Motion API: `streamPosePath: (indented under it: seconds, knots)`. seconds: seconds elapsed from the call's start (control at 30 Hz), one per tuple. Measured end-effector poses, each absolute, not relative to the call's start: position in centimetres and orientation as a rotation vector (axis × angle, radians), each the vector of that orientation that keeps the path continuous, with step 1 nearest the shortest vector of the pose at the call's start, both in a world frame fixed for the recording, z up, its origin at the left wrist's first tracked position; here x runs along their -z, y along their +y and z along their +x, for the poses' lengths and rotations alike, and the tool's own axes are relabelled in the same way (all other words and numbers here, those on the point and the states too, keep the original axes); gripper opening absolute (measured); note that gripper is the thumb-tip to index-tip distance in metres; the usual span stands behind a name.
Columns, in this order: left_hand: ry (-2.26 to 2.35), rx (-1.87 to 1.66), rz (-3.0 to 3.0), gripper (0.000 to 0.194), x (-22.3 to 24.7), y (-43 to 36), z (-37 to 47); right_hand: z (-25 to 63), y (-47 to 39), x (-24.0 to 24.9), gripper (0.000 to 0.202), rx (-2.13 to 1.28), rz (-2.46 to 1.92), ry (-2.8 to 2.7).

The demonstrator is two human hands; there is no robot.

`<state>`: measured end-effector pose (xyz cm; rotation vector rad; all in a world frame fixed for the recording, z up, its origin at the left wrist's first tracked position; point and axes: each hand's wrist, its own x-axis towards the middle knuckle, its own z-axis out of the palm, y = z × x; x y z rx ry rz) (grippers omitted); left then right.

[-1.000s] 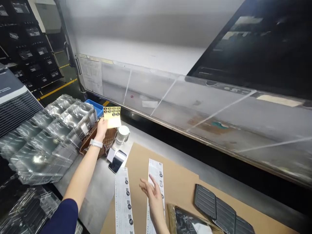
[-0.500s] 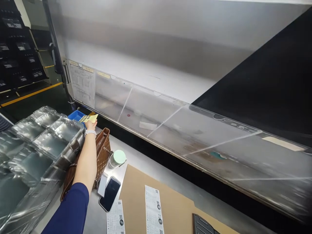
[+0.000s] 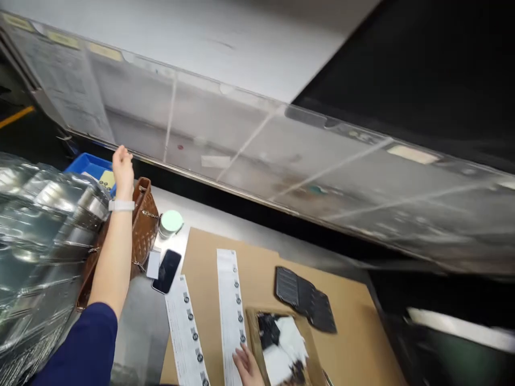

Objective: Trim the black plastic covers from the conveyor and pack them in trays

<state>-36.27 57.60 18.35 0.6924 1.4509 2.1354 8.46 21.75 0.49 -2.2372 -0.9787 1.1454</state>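
My left hand is raised over the brown quilted handbag, its fingers curled loosely and nothing seen in them. A yellow label sheet lies in the blue tray just left of it. Low in the view, my right hand has its fingers apart at the lower end of a long white label strip. Beside that hand is a brown box with white and black pieces inside. A second label strip lies to the left.
Stacked clear plastic trays fill the left side. A mint-lidded cup and a phone stand and lie by the bag. Black molded parts rest on cardboard. A clear panel runs behind.
The yellow sheet has left my left hand and lies in the blue tray. The view has swung right and down, bringing my right hand and the brown box into sight.
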Motion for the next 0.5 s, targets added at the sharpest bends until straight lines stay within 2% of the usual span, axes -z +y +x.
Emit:
streamPosePath:
  seconds: [0.13,0.17,0.2,0.23,0.33,0.4,0.5]
  knots:
    - [1.426,-2.100,0.541,0.029,-15.6,47.4,-26.6,9.3,22.3,0.5,0.058,-0.985,-2.413,-1.100]
    - [1.447,-1.967,0.487,0.029,-14.0,44.1,-23.6,9.4,22.6,0.9,0.056,-0.962,-2.426,-1.146]
    - [1.456,-1.594,0.428,0.028,-12.3,40.7,-20.5,9.4,22.8,1.3,0.054,-0.952,-2.427,-1.191]
    - [1.422,-1.371,0.411,0.026,-10.4,37.3,-17.7,9.4,22.9,1.7,0.053,-0.949,-2.423,-1.234]
    - [1.340,-0.930,0.368,0.018,-5.3,27.8,-11.4,9.1,21.9,2.9,0.052,-0.935,-2.424,-1.380]
    - [1.327,-0.711,0.318,0.016,-2.9,22.6,-9.3,9.1,20.8,3.4,0.053,-0.925,-2.432,-1.463]
    - [1.358,-0.550,0.240,0.024,-0.7,17.3,-7.2,9.8,19.4,4.1,0.051,-0.940,-2.410,-1.595]
